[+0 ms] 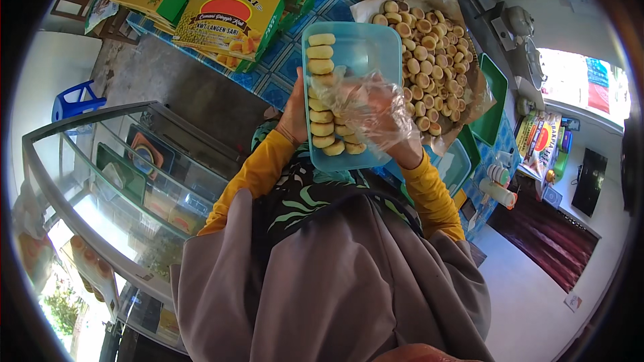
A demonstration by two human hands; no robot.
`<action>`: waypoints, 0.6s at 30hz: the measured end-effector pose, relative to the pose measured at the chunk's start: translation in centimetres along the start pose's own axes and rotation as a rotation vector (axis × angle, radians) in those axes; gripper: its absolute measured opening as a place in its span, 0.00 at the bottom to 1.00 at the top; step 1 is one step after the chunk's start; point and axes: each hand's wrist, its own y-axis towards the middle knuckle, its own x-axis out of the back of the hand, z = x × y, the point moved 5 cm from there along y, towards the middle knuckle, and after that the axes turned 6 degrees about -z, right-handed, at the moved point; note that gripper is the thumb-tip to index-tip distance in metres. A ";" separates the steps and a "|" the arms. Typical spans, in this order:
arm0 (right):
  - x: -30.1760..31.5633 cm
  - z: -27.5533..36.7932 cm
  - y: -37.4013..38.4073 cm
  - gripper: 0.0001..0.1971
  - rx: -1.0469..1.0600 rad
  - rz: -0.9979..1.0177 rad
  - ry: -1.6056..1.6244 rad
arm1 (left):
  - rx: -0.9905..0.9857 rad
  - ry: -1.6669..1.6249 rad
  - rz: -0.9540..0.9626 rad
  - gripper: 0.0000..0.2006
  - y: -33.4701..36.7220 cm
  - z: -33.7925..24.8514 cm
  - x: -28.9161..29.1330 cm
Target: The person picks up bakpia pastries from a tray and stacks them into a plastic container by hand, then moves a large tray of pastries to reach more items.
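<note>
From where I sit watching the head view, I see the left hand (294,117) gripping the left long edge of a light blue plastic tray (367,47), fingers wrapped under it and thumb side against the rim, so the tray is held up in front of the chest over the blue tiled table (282,74). The tray's long axis runs away from the body, near end toward the chest, far end toward the stack of yellow and green boxes (228,20). A column of round pale pastries (320,67) lies along the tray's left side, and a second, shorter run starts at the near end. The right hand (376,117), covered in a loose clear plastic glove, rests inside the tray at its near right part, fingers curled down on the pastries there; I cannot tell whether it pinches one or only presses them into line. The empty stretch of tray lies ahead of that hand, toward the far right corner. Just to the right of the tray sits a paper-lined basket (479,90) heaped with more pastries, closest to the gloved right hand, well within its side.
</note>
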 end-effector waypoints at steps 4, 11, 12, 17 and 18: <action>0.8 2.8 1.0 0.23 0.093 -0.018 -0.106 | -0.017 0.046 -0.045 0.38 -0.5 0.2 -0.9; 2.4 1.8 -2.5 0.26 -0.270 -0.145 0.446 | 0.083 -0.295 0.315 0.38 0.0 -0.2 -0.5; 3.2 2.9 -2.6 0.27 -0.274 -0.072 0.161 | 0.096 -0.295 0.321 0.38 0.1 -0.2 -0.9; 1.2 4.7 -3.6 0.29 -0.218 -0.105 -0.396 | -0.029 -0.111 0.141 0.40 1.2 -0.4 -0.7; 0.8 4.5 -3.6 0.29 -0.218 -0.133 -0.407 | -0.026 -0.107 0.143 0.40 1.5 -0.4 -0.4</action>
